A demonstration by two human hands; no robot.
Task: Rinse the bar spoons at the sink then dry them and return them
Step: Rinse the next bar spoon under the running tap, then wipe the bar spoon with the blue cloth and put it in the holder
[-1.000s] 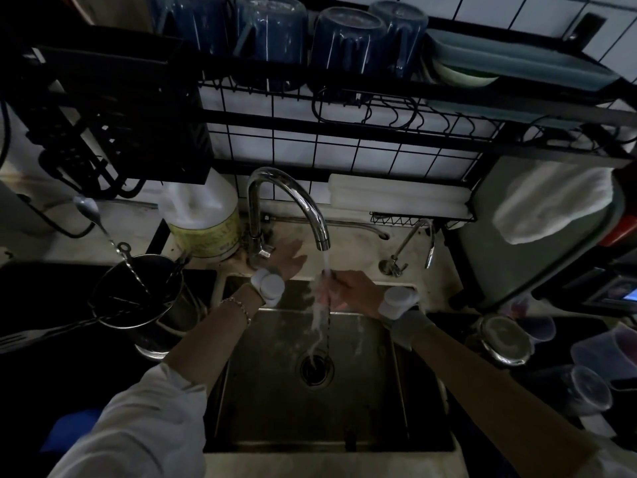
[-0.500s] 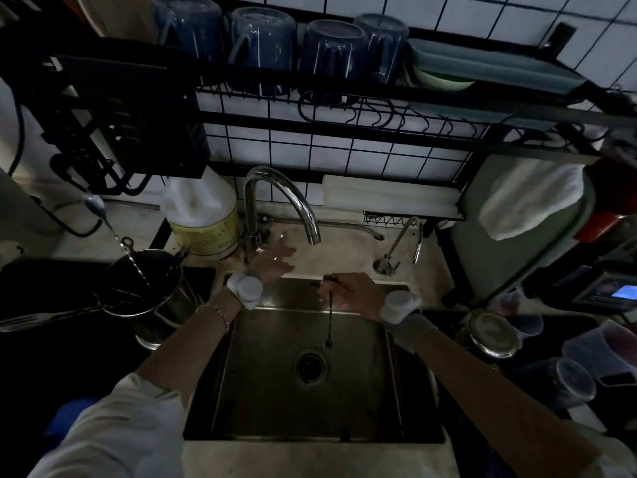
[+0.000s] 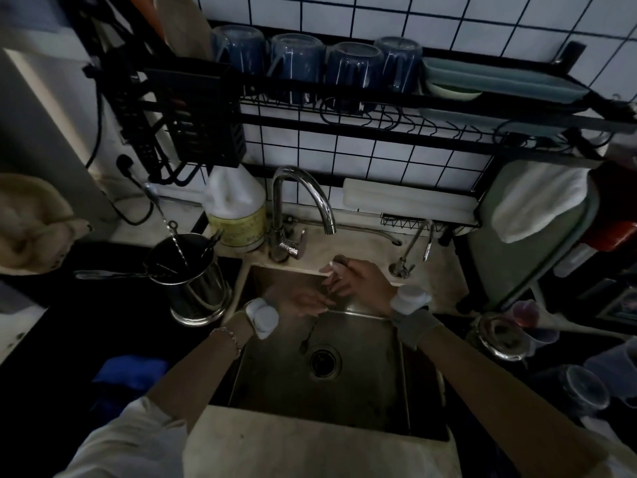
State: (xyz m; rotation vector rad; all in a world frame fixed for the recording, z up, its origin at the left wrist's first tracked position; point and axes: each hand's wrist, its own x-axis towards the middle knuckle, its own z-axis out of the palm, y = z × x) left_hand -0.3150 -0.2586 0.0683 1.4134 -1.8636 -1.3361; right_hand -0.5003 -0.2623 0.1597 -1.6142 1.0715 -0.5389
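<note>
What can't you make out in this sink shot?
Head view only, and it is dim:
- Spoon: a thin dark line hangs below the hands over the sink; the right hand covers its top, so how many spoons cannot be told.
- Left hand: blurred, so whether its fingertips touch the spoon is unclear.
- Metal holder: its inside is dark, and the tools there are hard to tell apart.
- Cups at the right edge: dark and partly cut off.

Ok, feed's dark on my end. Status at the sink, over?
Right hand grips thin metal bar spoon, hanging into steel sink. Left hand meets it, grip unclear. Chrome tap dry. Nothing in the way.
</note>
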